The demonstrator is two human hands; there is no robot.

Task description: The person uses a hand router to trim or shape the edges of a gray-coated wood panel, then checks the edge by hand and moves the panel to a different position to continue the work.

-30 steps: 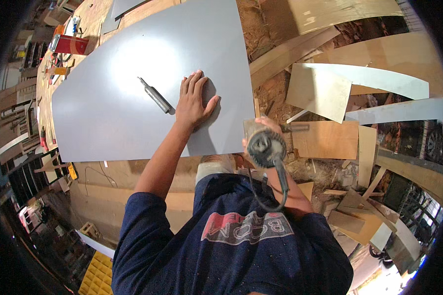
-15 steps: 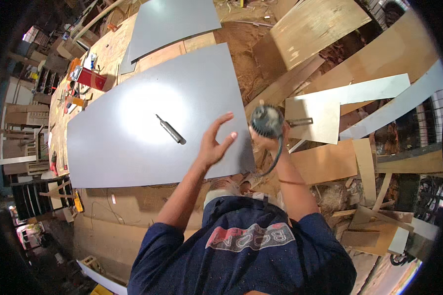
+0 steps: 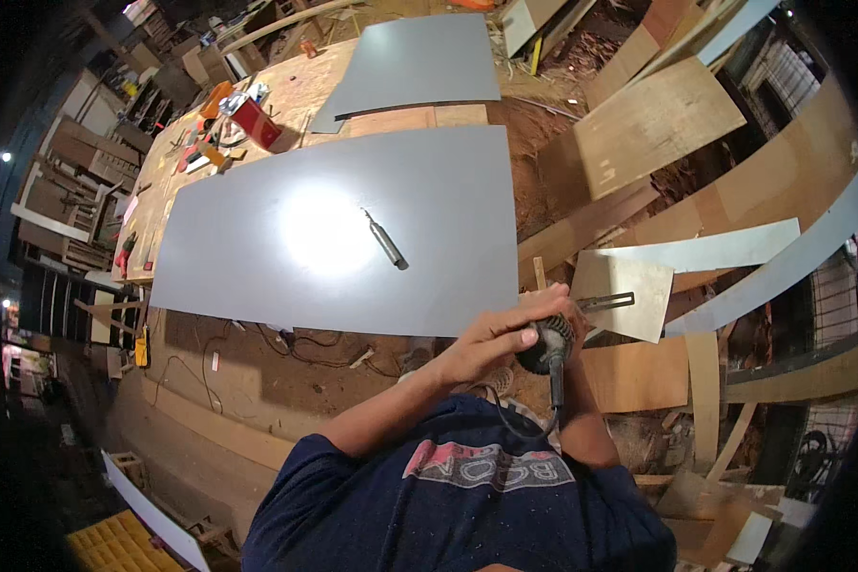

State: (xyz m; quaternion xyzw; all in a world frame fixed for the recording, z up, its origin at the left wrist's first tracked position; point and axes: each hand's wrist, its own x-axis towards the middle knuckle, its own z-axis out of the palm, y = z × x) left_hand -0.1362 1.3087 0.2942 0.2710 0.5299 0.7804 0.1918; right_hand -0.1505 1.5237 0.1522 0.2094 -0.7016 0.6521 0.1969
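Left hand [image 3: 486,348] and right hand [image 3: 576,326] holding a dark power tool [image 3: 547,347], right of middle, gray board [image 3: 453,210] near center

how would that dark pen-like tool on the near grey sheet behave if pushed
The tool seems apt to roll, its barrel looking round. It may slide easily, since the sheet shines as if smooth. It is probably stiff, lying straight.
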